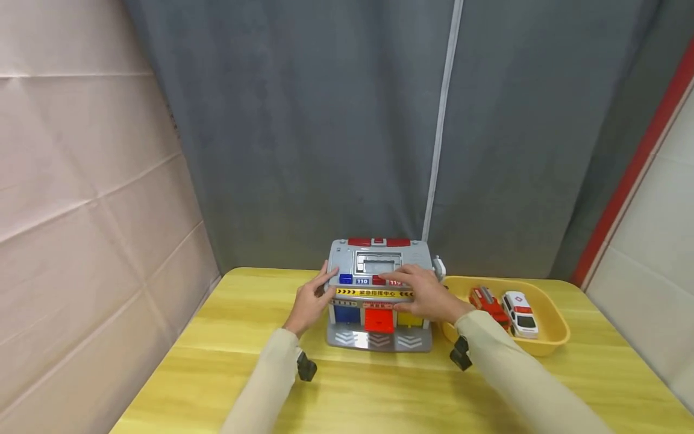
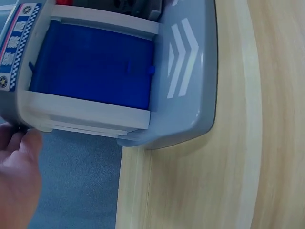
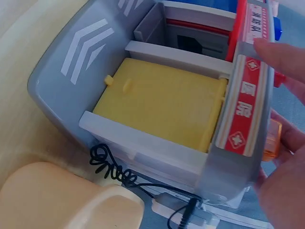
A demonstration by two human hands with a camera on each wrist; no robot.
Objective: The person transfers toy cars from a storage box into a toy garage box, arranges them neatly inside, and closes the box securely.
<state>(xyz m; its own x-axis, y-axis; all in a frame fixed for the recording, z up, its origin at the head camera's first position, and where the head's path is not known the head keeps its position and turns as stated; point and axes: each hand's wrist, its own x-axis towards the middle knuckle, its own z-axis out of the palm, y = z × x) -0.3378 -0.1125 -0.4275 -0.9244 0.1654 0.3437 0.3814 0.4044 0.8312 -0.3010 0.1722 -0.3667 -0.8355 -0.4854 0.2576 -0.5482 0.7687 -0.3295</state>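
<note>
Hidden fingers: in the head view, part of the left hand is lost behind the toy station; each wrist view cuts off its own hand at the edge.
Side piece: a pale fitting juts out at the station's 2 o'clock, its shape hard to make out; a coiled black cord shows on that side in the right wrist view.
Roof lettering: "110" beside the blue button; "119" beside the red button, partly covered by the right hand.
Yellow strip: reads 紧急指挥中心.
Red sign: 医院, sideways between two crosses.
Blue sign: lettering too soft to read.
Left grip: fingers and thumb bent about the roof edge, holding the station, which lies at 3 o'clock from this hand.
Right grip: fingers spread, closed round nothing; forefinger on the red button, thumb against the front; the station lies at 9 o'clock.
Doors: red door swung out toward 6 o'clock; blue door and yellow door closed.
Tray: at the station's 3 o'clock, holding a red truck and a white car.
</note>
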